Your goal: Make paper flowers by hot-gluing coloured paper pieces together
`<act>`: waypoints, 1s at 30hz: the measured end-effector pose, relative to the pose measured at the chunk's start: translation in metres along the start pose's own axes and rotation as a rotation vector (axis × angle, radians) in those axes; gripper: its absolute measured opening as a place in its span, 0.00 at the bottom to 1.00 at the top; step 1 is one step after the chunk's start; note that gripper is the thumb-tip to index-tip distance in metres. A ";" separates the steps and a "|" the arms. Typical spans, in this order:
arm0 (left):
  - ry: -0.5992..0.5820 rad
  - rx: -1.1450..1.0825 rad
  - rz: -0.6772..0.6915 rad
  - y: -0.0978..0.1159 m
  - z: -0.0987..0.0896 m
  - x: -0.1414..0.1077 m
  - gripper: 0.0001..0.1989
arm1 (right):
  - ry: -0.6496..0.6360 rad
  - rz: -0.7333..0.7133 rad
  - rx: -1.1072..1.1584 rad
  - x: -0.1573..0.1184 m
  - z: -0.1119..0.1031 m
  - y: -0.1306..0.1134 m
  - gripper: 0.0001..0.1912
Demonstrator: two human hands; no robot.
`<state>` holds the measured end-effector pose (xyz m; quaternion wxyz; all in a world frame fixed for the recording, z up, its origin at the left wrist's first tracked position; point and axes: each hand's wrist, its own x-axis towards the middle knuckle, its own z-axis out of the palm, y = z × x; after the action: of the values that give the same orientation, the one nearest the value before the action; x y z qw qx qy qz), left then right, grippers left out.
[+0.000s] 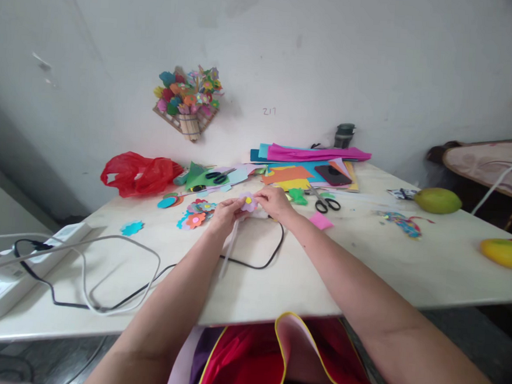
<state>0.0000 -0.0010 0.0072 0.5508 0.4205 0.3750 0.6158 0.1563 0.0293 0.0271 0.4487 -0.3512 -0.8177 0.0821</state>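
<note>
Above the middle of the table, a pale lilac paper flower [249, 203] with a yellow centre is between my two hands. My left hand [227, 214] grips its left edge, thumb and fingers pressed together. At its right edge my right hand [275, 201] is closed in a pinch on the petals. A whitish translucent stick [229, 250] slants down below the flower. Something pale lies partly hidden behind my wrists, near a black cord [257, 267]. To the left is a pile of cut paper flowers [195, 219], orange, blue and other colours.
Black-handled scissors [326, 205] and a pink paper piece [321, 220] lie right of my hands. Coloured sheets [290, 174] and a phone [333, 175] are behind. A red plastic bag [141, 174], a power strip [29, 270] with looping cables, and a mango [438, 200] are around.
</note>
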 end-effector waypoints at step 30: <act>0.008 -0.030 -0.010 -0.008 -0.001 0.005 0.12 | -0.230 -0.049 -0.562 -0.011 -0.004 -0.019 0.15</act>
<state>0.0014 0.0050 -0.0004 0.5584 0.4078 0.3701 0.6204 0.1537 0.0073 0.0303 0.2402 -0.4301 -0.8621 -0.1187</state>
